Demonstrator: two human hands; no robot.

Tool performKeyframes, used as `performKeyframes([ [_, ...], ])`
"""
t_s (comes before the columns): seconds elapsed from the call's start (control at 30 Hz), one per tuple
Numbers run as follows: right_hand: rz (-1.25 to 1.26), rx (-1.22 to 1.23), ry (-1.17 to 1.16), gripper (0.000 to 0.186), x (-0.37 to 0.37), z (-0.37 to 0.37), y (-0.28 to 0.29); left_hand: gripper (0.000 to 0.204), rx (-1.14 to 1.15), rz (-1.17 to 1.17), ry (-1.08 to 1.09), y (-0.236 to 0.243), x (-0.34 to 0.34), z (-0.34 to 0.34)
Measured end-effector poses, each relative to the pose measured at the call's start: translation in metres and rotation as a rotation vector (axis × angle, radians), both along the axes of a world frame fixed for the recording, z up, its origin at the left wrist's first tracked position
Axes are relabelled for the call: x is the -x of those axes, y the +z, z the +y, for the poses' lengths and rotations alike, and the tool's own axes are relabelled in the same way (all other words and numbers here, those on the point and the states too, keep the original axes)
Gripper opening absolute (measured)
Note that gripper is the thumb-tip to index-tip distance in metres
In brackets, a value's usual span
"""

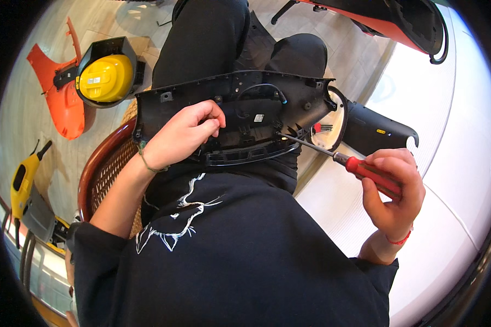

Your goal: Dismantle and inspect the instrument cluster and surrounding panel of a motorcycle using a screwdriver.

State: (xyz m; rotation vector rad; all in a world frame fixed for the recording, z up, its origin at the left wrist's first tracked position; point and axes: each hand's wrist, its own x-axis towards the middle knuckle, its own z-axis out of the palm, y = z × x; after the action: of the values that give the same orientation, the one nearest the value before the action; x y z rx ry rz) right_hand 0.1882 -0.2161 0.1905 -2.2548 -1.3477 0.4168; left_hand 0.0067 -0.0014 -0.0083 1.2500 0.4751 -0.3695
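Observation:
A black molded plastic panel (251,114) lies across the person's lap, its inside up, with mounting tabs, a white label and a short cable (267,87) ending in a blue tip. My left hand (193,131) rests over the panel's left half with its fingers curled; whatever is between them is hidden. My right hand (393,193) grips the red handle of a screwdriver (373,178), whose metal shaft points left into the panel's lower middle, near some black clips. The exact spot where the tip meets the panel is too small to make out clearly.
An orange part (68,111) and a yellow-and-black part (103,79) lie on the floor at left, with yellow-grey pieces (27,180) below. A wicker chair (112,163) is under me. A black part (373,131) sits on a white surface (442,240) at right; a red-black body (398,19) is behind.

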Motion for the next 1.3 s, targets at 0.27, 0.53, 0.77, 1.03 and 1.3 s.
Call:
performKeyframes([
  [0.27,0.011,0.177,0.16,0.028,0.001,0.009,0.015,0.017,-0.016,0.022,0.039,0.0,-0.001,-0.009],
  [0.53,-0.199,0.351,0.359,0.026,0.004,0.007,0.031,0.016,-0.047,-0.001,0.035,0.002,-0.003,-0.015],
  [0.77,-0.062,0.298,0.055,0.035,0.002,0.002,0.027,0.016,-0.109,-0.045,0.028,0.008,-0.009,-0.019],
  [1.03,-0.078,0.325,0.232,0.038,-0.001,0.001,0.028,0.017,-0.202,-0.222,-0.127,0.015,-0.046,-0.036],
  [1.3,-0.151,0.52,0.192,0.029,-0.002,0.004,0.035,0.015,-0.355,-0.333,-0.246,0.002,-0.072,-0.062],
])
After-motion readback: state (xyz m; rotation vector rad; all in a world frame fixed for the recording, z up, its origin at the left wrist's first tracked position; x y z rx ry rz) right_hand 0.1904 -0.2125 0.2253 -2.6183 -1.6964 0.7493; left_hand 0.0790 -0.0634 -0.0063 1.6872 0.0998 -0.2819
